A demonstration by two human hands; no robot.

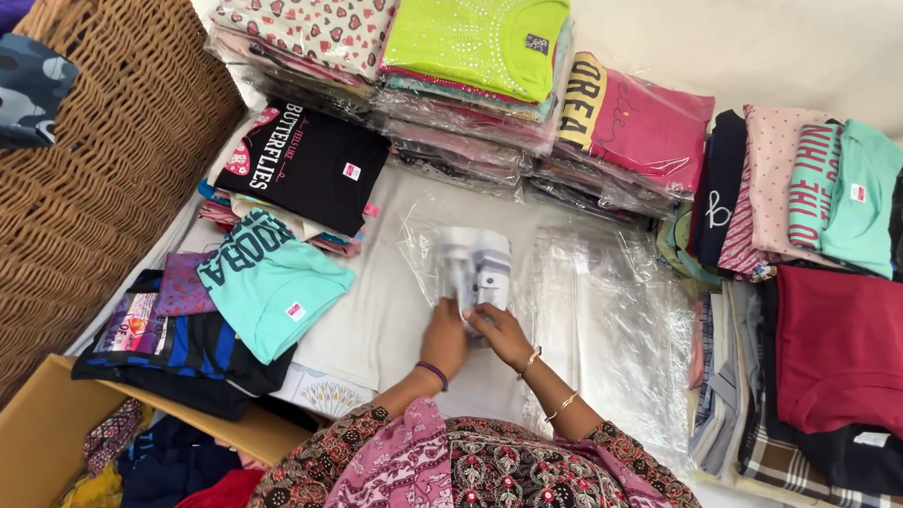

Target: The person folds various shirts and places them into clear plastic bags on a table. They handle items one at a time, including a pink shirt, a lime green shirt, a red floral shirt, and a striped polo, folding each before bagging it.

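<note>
While stacks crowd round, both hands (474,335) seemingly clasp bag (471,270).

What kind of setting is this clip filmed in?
Probably a small garment packing spot in a home or shop: stacks of folded shirts, many already in clear plastic bags, ring a white cloth-covered surface. Both hands, left hand and right hand, handle a small folded garment.

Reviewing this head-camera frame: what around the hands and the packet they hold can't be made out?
- Head view: fingertips of left hand and right hand are hidden behind the folded white garment; grip unclear.
- The garment's kind is blurred by its glossy clear plastic bag.
- Cardboard box: contents cut off by the bottom edge.
- Wicker basket: inside is out of view.
</note>
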